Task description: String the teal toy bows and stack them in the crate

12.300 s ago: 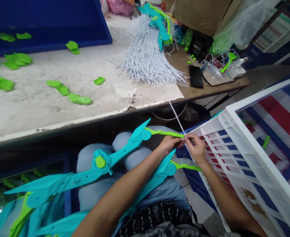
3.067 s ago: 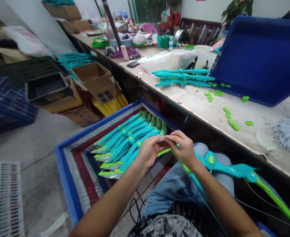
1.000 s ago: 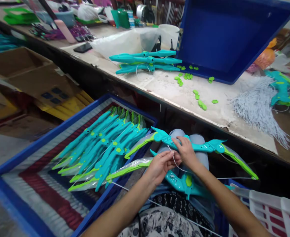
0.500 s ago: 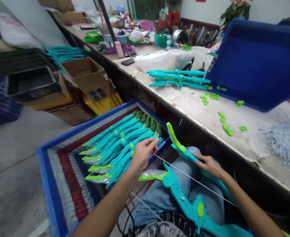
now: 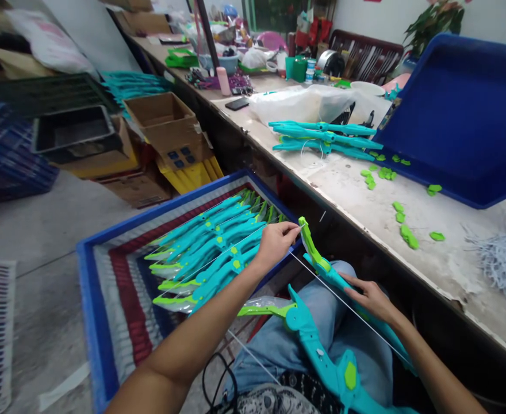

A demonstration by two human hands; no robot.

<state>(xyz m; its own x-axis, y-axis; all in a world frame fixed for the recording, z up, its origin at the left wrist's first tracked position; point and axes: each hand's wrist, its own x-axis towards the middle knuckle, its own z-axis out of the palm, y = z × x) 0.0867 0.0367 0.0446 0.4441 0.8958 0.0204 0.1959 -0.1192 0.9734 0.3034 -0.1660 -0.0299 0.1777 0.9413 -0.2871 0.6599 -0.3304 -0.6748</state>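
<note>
My left hand (image 5: 278, 244) pinches the end of a white string (image 5: 322, 280) at the green tip of a turquoise toy bow (image 5: 337, 280). The string runs from there down along the bow towards the lower right. Around the middle of this bow's turquoise limb, my right hand (image 5: 370, 296) is closed, with its fingers laid along it. A second toy bow (image 5: 317, 351), turquoise with green parts, rests across my lap, with its own string beside it. Its lower end leaves the picture at the bottom.
At the left, a blue-rimmed crate (image 5: 89, 322) holds several strung bows (image 5: 218, 236). On the workbench (image 5: 365, 213) lie more bows (image 5: 322, 138), small green pieces (image 5: 408, 236), a tilted blue tray (image 5: 464, 121) and a bundle of white strings (image 5: 501, 264). Cardboard boxes (image 5: 162, 123) stand behind the crate.
My left hand has moved right and up with the string, from over the crate's edge to the bow's green tip. My right hand keeps its hold. The view has shifted slightly left.
</note>
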